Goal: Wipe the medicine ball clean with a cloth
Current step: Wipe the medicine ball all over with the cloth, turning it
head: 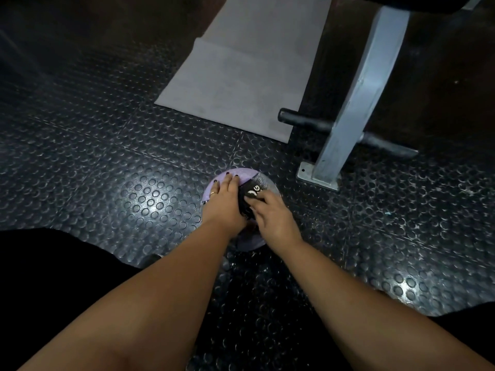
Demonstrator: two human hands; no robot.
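Two bare forearms reach forward and down over the studded rubber floor (120,167). The left hand (223,200) lies flat on the purple medicine ball (242,175), fingers straight and spread. Just beside it, the right hand (274,214) curls its fingers around a black cloth (247,200), pressing it on the ball's top. The ball sits on the floor. Beyond lie a grey mat (241,76) and a steel bench leg (356,103) with a black crossbar (302,120).

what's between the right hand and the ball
A dark cloth, gripped by the right hand and pressed onto the ball; the head view shows it.
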